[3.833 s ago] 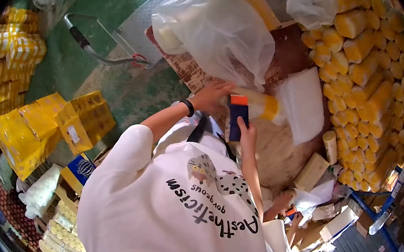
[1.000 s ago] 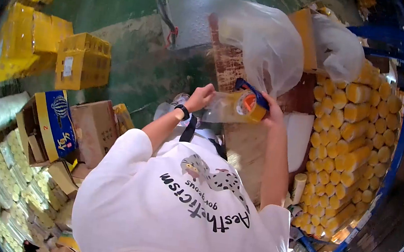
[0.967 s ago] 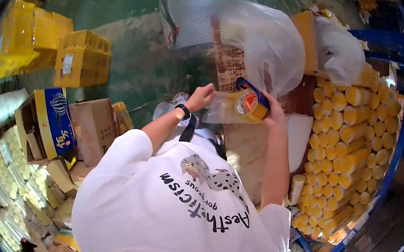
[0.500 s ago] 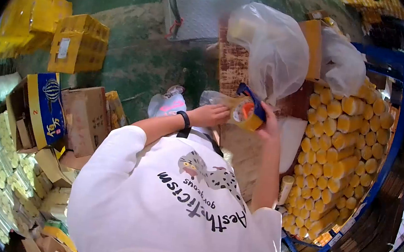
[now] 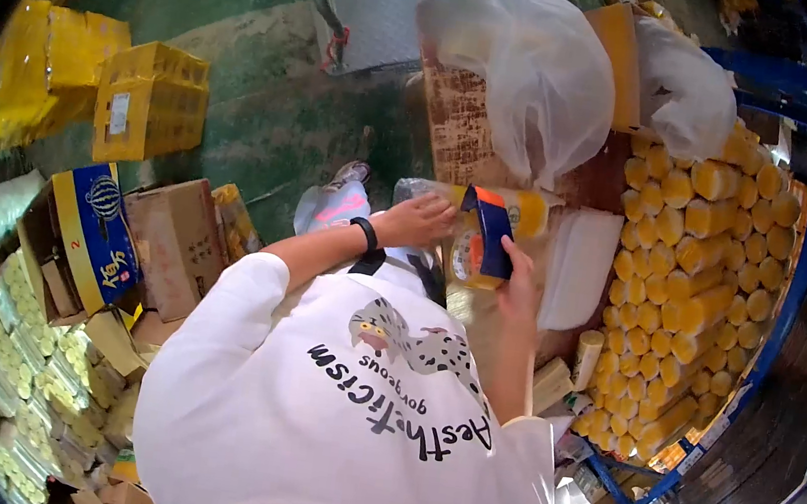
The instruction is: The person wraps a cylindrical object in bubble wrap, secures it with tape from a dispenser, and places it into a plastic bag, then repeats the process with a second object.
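Note:
My right hand [image 5: 519, 278] is closed around a blue tape dispenser [image 5: 492, 235] carrying a roll of packing tape [image 5: 466, 258]. Just left of it, my left hand [image 5: 415, 220], with a black band on the wrist, has its fingers closed at the clear plastic end of a yellow wrapped pack [image 5: 527, 213]. The pack lies crosswise beyond the dispenser, partly covered by it. What exactly the left fingertips grip is hidden. The dispenser sits close to the left fingertips; whether tape is stuck to the pack cannot be made out.
Many yellow wrapped packs [image 5: 665, 294] are stacked at right inside a blue metal rack [image 5: 790, 289]. A large clear plastic bag [image 5: 544, 88] stands ahead on a worn board [image 5: 455, 122]. Cartons [image 5: 173, 239] and yellow taped boxes [image 5: 152, 102] are at left. A white pad [image 5: 580, 269] lies near my right hand.
My right hand has brought the tape dispenser nearer my body and turned it, showing more of the yellow pack behind. My left hand stays near the pack's left end. The view has shifted slightly.

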Demonstrator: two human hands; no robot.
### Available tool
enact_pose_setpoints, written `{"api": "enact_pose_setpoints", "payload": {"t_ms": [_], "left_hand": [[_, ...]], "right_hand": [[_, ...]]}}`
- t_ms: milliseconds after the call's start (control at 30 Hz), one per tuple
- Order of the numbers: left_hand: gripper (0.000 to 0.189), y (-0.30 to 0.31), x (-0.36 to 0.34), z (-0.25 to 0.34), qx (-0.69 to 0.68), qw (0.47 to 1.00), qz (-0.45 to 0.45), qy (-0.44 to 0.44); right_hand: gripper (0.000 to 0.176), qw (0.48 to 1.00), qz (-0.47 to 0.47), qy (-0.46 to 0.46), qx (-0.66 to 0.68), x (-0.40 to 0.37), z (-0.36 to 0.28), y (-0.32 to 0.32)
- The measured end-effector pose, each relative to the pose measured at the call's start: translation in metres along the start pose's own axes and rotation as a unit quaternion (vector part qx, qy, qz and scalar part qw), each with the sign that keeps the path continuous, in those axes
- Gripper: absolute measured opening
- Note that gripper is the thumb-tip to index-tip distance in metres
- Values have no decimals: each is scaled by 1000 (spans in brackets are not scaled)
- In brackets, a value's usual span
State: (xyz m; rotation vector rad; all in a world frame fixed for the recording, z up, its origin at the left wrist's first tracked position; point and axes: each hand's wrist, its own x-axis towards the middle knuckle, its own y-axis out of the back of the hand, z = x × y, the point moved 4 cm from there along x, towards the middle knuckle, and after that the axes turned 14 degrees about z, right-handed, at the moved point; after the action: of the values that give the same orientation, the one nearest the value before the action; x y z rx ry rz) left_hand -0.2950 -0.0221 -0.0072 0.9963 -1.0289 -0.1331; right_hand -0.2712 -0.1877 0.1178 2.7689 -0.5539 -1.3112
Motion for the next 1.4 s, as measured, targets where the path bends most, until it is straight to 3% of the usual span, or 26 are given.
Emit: {"api": "enact_pose_setpoints", "payload": {"t_ms": [33,133,433,533,633,733,767,900,1000,1067,1233,1400], "left_hand": [[28,0,6,0,-26,1000,-1,13],[23,1,9,-5,-27,998,41,40],[28,1,9,-15,-75,991,41,107],[29,-1,8,-9,-100,990,38,88],[40,2,10,-9,-47,995,-9,87],[59,-6,7,-15,-50,982,-57,171],[81,-8,9,-18,-17,986,-50,157],[105,-12,43,-49,-110,966,-162,167],[108,-30,42,-69,-206,948,-120,212],[107,-33,40,-71,-200,954,-110,196],[105,-37,36,-70,-195,958,-93,186],[98,-32,48,-77,-222,936,-153,224]], "right_hand": [[32,1000,18,13,-14,5,7,8],[27,991,25,90,-99,23,36,32],[32,983,75,145,-79,0,109,54],[36,973,93,164,-135,-2,121,57],[41,963,111,180,-169,19,137,52],[41,959,116,206,-157,27,119,37],[41,957,119,215,-154,28,109,32],[45,954,120,215,-170,42,73,9],[47,950,124,237,-161,47,71,3],[48,943,132,263,-158,47,73,1],[47,950,137,225,-166,22,114,19],[49,937,155,198,-244,23,156,42]]}}
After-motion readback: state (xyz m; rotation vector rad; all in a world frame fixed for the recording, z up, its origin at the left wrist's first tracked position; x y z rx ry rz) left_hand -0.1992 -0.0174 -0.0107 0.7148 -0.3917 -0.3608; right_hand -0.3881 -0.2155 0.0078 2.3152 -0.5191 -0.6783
